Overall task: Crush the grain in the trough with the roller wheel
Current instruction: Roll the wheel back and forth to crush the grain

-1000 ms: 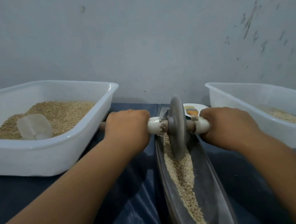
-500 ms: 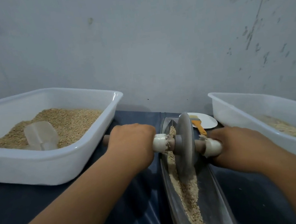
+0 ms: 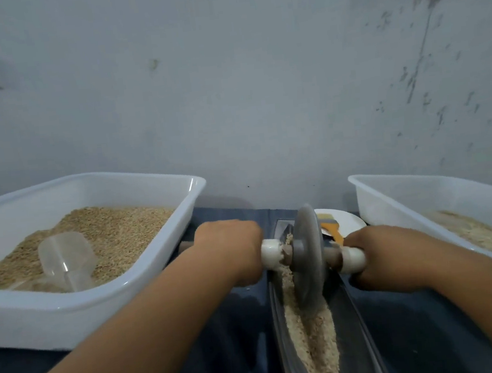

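Metal trough: long, narrow, running away from the viewer on a dark blue cover.
Grain: pale ridge along the trough floor.
Roller wheel: grey disc upright in the trough, rim down in the grain.
Left hand: fingers curled round the axle handle left of the wheel.
Right hand: clamped on the handle to the right.
Left tub: white, holding grain and a clear scoop.
Right tub: white, paler meal inside.
Plate: behind the wheel, orange-handled tool on it.
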### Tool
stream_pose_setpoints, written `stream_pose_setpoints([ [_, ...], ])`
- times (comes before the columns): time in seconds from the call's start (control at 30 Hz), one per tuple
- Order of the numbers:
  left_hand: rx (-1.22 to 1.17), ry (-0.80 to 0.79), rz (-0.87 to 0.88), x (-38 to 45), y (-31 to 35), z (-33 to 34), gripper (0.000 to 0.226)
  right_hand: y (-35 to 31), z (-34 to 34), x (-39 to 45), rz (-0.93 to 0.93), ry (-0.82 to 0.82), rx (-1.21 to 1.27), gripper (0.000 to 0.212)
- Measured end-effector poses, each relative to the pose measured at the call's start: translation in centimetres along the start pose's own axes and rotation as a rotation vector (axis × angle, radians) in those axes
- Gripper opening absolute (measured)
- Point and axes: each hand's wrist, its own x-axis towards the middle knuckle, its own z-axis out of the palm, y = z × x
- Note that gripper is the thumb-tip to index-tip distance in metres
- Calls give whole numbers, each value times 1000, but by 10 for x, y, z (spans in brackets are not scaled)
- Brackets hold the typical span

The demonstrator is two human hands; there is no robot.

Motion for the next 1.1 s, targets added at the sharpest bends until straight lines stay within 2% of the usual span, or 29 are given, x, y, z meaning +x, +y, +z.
stream_pose_setpoints([
  [0.07,-2,-75,22,-4,-1,-1,30,0,1,-15,-11,-59,-9,14],
  [0.27,-28,-73,-4,5,2,-1,32,-4,-17,11,4,-182,-19,21],
  [0.47,-51,-85,1,8,-1,-3,32,0,-13,20,-13,-84,0,19],
  [0.7,-47,-231,81,5,1,-10,44,7,-2,-9,38,-227,55,24],
  [0.8,-20,-108,69,7,4,-8,31,6,-1,4,42,-125,61,18],
  [0.9,15,124,38,6,7,-8,28,2,6,19,67,105,56,14],
  [0.93,26,157,32,6,7,-8,29,2,9,20,73,143,60,14],
  [1.0,33,92,35,6,7,-8,31,7,16,15,70,78,78,13],
  [1.1,39,-50,47,7,6,-10,38,15,12,3,29,-120,99,22],
])
